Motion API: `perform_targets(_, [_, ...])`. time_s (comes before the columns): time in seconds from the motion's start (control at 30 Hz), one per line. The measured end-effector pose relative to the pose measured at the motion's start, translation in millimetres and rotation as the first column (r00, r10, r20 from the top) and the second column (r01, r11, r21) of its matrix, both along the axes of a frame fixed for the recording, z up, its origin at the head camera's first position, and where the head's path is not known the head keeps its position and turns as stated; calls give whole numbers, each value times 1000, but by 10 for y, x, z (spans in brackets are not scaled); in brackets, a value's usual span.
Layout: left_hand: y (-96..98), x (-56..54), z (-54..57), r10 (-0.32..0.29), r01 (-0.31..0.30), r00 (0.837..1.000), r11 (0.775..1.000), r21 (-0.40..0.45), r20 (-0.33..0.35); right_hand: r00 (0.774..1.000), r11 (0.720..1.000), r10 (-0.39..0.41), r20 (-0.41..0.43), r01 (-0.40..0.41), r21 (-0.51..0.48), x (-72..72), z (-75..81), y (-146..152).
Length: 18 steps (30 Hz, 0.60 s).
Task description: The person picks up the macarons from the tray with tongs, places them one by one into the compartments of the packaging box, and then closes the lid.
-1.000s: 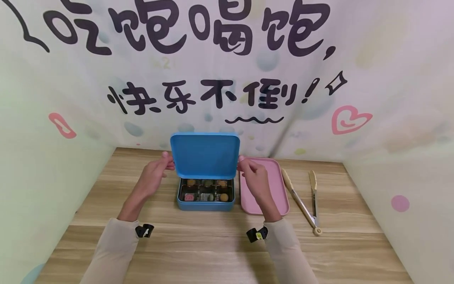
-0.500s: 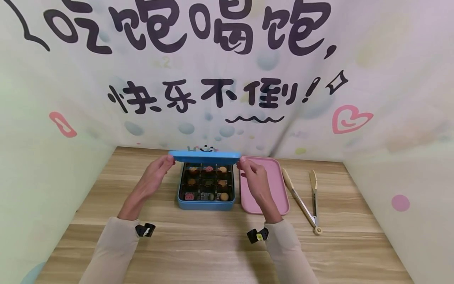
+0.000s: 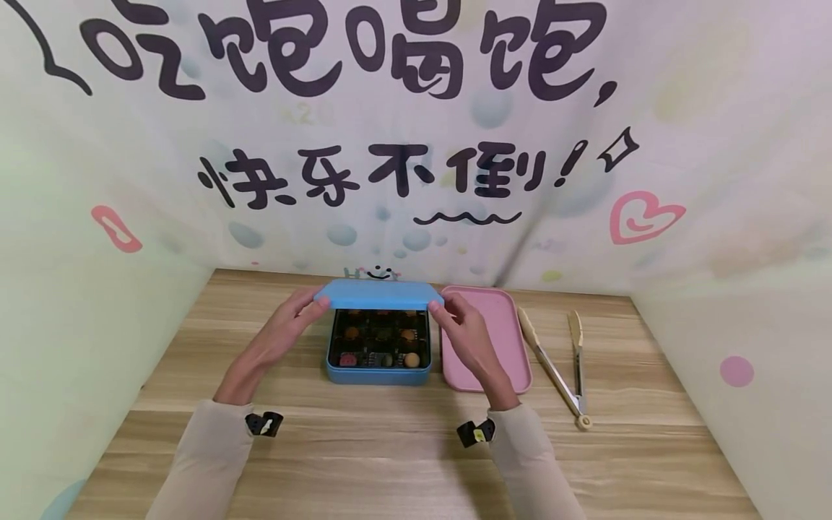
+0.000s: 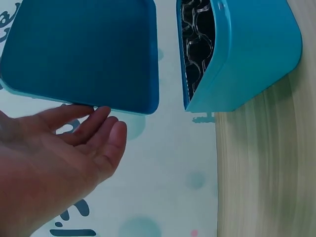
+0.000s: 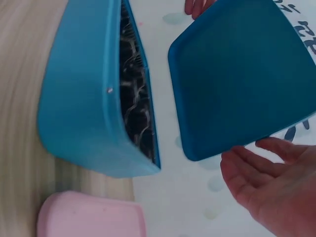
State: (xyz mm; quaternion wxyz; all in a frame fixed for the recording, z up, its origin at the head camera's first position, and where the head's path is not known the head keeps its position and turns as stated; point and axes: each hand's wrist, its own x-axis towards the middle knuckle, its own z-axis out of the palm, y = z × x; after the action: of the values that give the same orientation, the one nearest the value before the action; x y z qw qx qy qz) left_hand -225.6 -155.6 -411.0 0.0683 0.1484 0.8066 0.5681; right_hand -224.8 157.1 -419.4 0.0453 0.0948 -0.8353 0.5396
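A blue lid (image 3: 380,295) is held above the back of a blue box (image 3: 378,377), its top face toward the head camera. My left hand (image 3: 286,323) grips the lid's left edge and my right hand (image 3: 469,334) its right edge. Dark compartments inside the box hold small pink, brown and yellowish round pieces, like sweets (image 3: 412,360); the back row is partly hidden by the lid. Both wrist views show the lid's hollow underside, as in the left one (image 4: 84,54), with a gap between lid and box. My right fingers (image 5: 247,168) lie along the lid's edge.
A pink tray (image 3: 494,332) lies just right of the box. Farther right rest spread tongs (image 3: 555,375) with beige tips. The wooden table (image 3: 364,455) meets a white printed wall sheet (image 3: 273,238) behind the box.
The lid has tilted from upright, underside showing, through edge-on to top face showing, while both hands keep hold of its sides. Box, tray and tongs stay in place.
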Motion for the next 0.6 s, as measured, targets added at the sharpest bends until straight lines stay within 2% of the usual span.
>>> perform_targets(0.23, [45, -59, -86, -62, 58, 997, 995, -83, -44, 995, 995, 99, 10, -99, -28, -24, -152, 82])
perform_targets(0.4, [114, -109, -181, -54, 43, 996, 990, -138, -75, 993, 993, 113, 20, -112, -44, -67, -244, 107])
perform_targets(0.6, [114, -155, -260, -51, 44, 998, 990, -131, -48, 989, 989, 143, 20, -142, -47, -122, -364, 123])
